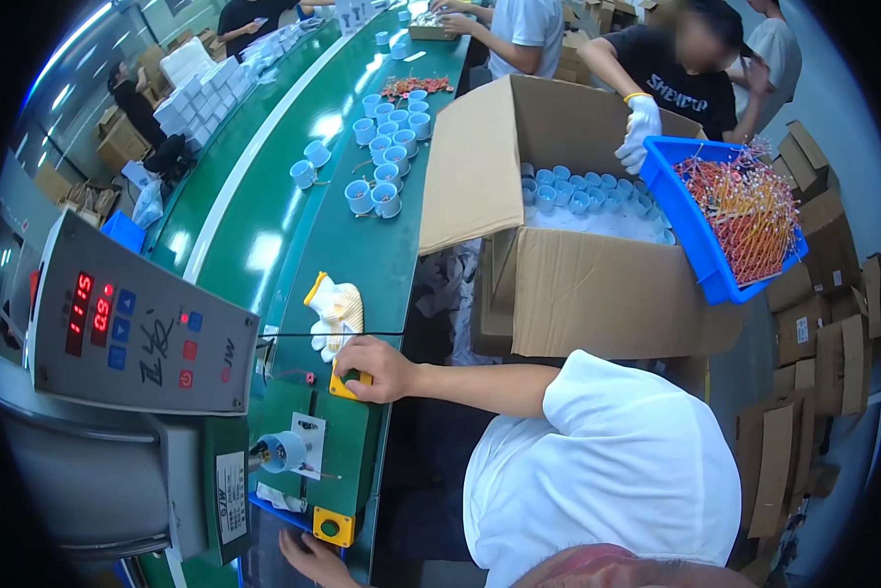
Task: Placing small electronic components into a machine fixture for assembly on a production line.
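My right hand [377, 369], fingers curled, rests over a yellow button box [347, 380] and covers its top. At the lower edge my left hand [313, 561] has its fingers apart beside a second yellow button box [334, 526] with a green button. Between the two boxes a light blue cup [286, 451] lies against a white plate [309, 443] on the green bench, at the tip of a grey machine [97, 480]. A white knit glove [337, 312] with a yellow cuff lies just beyond my right hand.
A control panel [142, 323] with red digits stands left. Several blue cups [386, 199] and red parts [416, 88] sit on the green conveyor [264, 196]. A cardboard box [607, 294] holds more cups. A gloved co-worker's hand [640, 132] is beside a blue bin [700, 250] of wired parts.
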`<state>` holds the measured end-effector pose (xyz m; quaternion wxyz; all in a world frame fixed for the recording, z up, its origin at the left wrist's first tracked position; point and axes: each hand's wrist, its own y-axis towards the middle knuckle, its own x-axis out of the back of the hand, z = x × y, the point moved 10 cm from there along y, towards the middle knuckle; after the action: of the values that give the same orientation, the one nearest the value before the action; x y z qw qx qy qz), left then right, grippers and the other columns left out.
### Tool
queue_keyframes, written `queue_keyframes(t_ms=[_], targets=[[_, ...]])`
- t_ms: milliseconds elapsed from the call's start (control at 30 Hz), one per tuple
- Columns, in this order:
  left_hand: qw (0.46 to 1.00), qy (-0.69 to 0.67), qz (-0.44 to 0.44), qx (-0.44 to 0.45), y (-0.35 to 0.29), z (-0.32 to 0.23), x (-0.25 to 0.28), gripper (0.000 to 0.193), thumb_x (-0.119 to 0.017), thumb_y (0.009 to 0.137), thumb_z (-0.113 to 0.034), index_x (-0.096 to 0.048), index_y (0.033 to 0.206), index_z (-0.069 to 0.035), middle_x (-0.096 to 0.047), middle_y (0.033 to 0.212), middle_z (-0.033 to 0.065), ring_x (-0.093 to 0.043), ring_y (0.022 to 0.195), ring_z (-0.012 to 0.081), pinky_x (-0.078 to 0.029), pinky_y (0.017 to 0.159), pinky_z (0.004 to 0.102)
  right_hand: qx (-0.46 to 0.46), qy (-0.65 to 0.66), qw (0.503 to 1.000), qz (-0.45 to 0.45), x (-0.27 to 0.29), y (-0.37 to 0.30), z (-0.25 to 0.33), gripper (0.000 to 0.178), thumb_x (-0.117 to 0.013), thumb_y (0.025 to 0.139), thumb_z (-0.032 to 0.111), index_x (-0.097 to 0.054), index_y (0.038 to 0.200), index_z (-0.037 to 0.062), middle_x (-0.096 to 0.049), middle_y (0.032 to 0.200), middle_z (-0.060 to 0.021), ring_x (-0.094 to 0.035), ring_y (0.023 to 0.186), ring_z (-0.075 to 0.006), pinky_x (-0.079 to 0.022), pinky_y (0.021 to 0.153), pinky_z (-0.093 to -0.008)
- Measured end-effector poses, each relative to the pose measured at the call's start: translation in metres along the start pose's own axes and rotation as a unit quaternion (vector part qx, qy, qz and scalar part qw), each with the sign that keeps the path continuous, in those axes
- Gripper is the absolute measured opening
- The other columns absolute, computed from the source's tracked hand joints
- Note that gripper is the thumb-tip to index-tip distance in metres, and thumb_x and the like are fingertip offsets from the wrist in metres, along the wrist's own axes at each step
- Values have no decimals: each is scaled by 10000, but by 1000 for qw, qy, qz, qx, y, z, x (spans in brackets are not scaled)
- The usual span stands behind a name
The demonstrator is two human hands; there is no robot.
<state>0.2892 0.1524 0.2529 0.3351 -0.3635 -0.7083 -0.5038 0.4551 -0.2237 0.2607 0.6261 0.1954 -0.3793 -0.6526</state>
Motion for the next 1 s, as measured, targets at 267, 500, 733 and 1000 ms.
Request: queue_keyframes(t_ms=[267,500,733,1000], targets=[[981,-58,154,100,3,14,-23,192,-631,954,-1,-675,1127,69,-673,1139,173,-643,1091,343,-528,945,405,8,-8,1000,15,-1,0,-4,116,-688,840,133,-668,925,57,-710,998,-112,-670,993,-309,-532,891,-424],[981,-72,148,107,-2,24,-27,130,-624,963,6,-629,1080,61,-660,1069,177,-654,927,344,-529,853,392,2,-4,1000,6,-4,1,-2,114,-674,872,153,-671,915,48,-709,986,-105,-656,974,-309,-526,890,-419],[979,-81,113,151,-2,24,-24,109,-602,1009,-31,-606,1088,43,-662,997,192,-653,883,340,-530,818,389,-5,-6,1000,0,2,0,-4,110,-673,873,143,-674,923,46,-710,984,-101,-659,973,-305,-528,891,-418],[984,-75,117,111,3,5,-21,112,-588,1026,-51,-610,1085,42,-666,985,205,-658,885,349,-533,829,393,25,-48,998,13,0,-1,7,127,-697,847,131,-681,945,52,-716,1046,-98,-670,1022,-302,-534,905,-422]])
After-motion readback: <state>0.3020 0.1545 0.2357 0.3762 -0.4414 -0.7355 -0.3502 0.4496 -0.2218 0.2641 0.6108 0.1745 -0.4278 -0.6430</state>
